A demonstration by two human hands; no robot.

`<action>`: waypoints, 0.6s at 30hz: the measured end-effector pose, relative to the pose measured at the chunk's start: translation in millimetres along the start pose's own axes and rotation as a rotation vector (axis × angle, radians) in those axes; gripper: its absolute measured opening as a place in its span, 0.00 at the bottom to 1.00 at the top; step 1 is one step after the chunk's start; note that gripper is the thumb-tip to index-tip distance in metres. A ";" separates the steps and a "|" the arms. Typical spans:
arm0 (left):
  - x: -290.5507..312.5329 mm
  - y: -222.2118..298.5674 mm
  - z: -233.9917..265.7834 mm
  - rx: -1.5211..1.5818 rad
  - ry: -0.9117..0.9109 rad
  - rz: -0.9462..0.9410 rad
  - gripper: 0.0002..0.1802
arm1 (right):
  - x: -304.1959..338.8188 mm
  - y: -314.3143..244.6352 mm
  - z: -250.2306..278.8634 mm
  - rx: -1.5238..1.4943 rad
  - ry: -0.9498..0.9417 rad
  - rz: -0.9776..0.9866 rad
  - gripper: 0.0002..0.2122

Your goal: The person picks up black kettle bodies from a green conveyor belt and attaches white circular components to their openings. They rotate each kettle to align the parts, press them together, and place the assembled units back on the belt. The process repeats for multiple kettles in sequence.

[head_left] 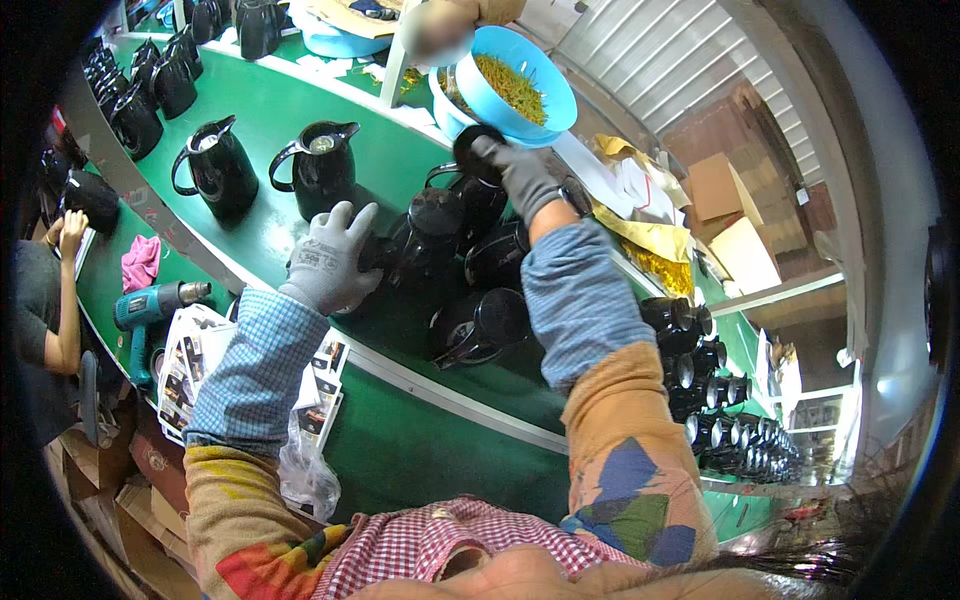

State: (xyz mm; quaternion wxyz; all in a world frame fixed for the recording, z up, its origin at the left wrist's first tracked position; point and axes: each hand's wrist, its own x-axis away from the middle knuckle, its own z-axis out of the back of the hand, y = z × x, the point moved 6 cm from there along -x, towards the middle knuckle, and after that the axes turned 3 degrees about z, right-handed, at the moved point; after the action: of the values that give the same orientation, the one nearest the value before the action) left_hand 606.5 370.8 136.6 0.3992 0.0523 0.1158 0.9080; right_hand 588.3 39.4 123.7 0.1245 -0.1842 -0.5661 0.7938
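My left hand [331, 262], in a grey glove, has its fingers spread beside a group of black jugs. Its thumb side is next to a dark jug part; whether they touch I cannot tell. At the far side of the group, my right hand [527, 180], also gloved, has its fingers round a round black piece [477, 147], partly hidden and slightly blurred. Below it, several glossy black jugs crowd together, among them one with a round top [436, 212] and one lying on its side [482, 328]. Two upright jugs with handles, one [326, 172] nearer and another [217, 170], stand to the left.
A green bench [240, 85] holds more black jugs at far left and right. Light blue tubs [560, 95] stand beyond my right hand. A teal heat gun [150, 308], pink cloth [141, 263] and printed sheets [190, 350] lie left. Another person's arm [67, 300] shows at the left edge.
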 end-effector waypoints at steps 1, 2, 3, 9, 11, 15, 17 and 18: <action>3.0 -4.2 -0.6 -0.002 0.009 0.003 0.48 | -0.4 -18.1 3.2 -0.074 0.041 -0.063 0.29; 5.6 -6.7 -0.7 0.014 0.033 -0.006 0.47 | -0.8 -37.8 8.0 -0.144 0.086 -0.124 0.27; 7.5 -7.9 -0.1 0.028 0.059 -0.018 0.47 | -1.5 -47.6 8.6 -0.213 0.133 -0.184 0.25; 4.2 -2.6 0.2 0.059 0.140 -0.056 0.45 | -32.3 -82.1 -99.9 0.196 -0.033 0.091 0.34; 2.7 -6.6 -2.8 0.119 0.064 -0.016 0.48 | -50.6 -68.1 -149.1 0.221 -0.004 0.077 0.36; 1.2 -2.0 0.1 0.144 0.036 -0.023 0.47 | -82.3 -56.8 -204.3 0.333 -0.002 -0.002 0.36; 0.0 -0.8 -5.0 0.122 0.169 -0.064 0.43 | -90.1 -47.5 -218.1 0.713 -0.067 -0.131 0.32; 0.6 -6.1 -9.1 0.108 0.170 -0.048 0.42 | -81.0 -60.4 -230.9 0.871 -0.098 -0.178 0.32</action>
State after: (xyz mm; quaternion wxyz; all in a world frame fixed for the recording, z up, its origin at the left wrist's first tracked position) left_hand 608.7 373.7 126.2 0.4062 -0.0062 0.1990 0.8918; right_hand 760.7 223.3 125.7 0.2313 -0.0274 -0.1977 0.9522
